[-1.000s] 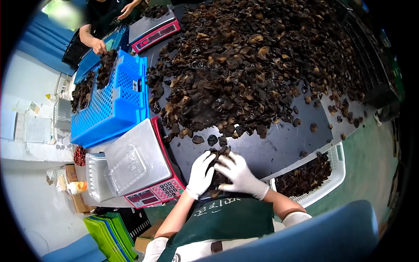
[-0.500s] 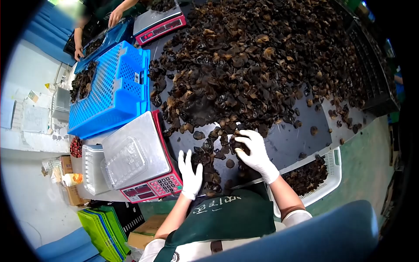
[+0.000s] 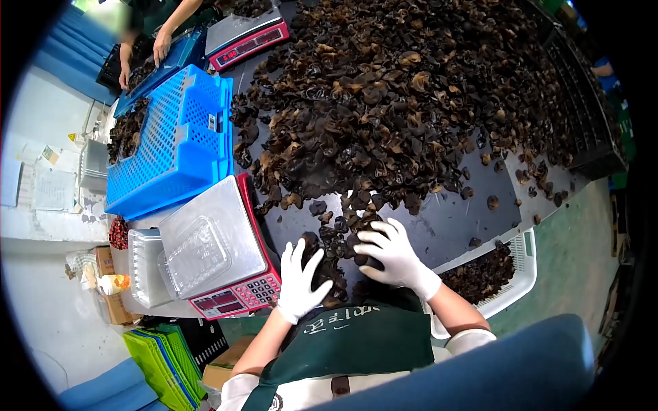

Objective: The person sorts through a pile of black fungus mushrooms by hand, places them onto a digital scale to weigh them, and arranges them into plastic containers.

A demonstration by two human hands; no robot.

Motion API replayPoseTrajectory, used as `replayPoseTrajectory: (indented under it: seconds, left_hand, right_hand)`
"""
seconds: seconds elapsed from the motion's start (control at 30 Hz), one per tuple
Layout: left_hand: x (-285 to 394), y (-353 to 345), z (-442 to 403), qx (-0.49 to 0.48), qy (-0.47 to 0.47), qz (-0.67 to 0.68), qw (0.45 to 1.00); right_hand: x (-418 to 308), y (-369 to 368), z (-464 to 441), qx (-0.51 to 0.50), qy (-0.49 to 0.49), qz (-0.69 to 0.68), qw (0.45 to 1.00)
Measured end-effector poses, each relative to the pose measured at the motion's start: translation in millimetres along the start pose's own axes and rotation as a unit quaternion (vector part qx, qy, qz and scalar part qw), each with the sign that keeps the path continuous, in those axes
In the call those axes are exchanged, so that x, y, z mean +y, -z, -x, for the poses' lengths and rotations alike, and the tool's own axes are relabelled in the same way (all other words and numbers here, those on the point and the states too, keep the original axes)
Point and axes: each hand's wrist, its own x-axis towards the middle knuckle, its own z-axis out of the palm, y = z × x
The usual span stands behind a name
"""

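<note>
A large heap of dark brown wood ear mushrooms covers much of the table, and a small pile lies near its front edge. My left hand, in a white glove, rests at the left side of this small pile with its fingers spread. On the pile's right side is my right hand, also gloved, with the fingers apart and slightly bent over a few mushrooms. Its fingertips touch them; neither hand visibly grips a piece. A clear plastic tray sits on the scale left of my hands.
White stacked trays stand left of the scale. A blue crate is behind it, and a second scale stands farther back. A co-worker's hands are at upper left. A white basket of mushrooms is at right.
My right hand has moved slightly toward me and left, its fingers more spread. My left hand has tilted toward the pile, and mushrooms between the hands have shifted. The co-worker's hand moved left.
</note>
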Motion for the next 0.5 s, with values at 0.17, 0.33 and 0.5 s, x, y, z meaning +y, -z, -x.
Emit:
replayPoseTrajectory:
  seconds: [0.17,0.33,0.5]
  left_hand:
    - [-2,-8,32,-0.035,-0.133,0.027,0.99]
    - [-1,-14,36,-0.159,-0.125,0.009,0.979]
    - [-5,-22,39,-0.189,-0.09,0.07,0.975]
  right_hand:
    - [2,-6,62,-0.223,0.008,-0.063,0.973]
    - [-4,-31,70,-0.192,-0.002,-0.092,0.977]
    - [9,-27,36,0.021,-0.066,-0.036,0.997]
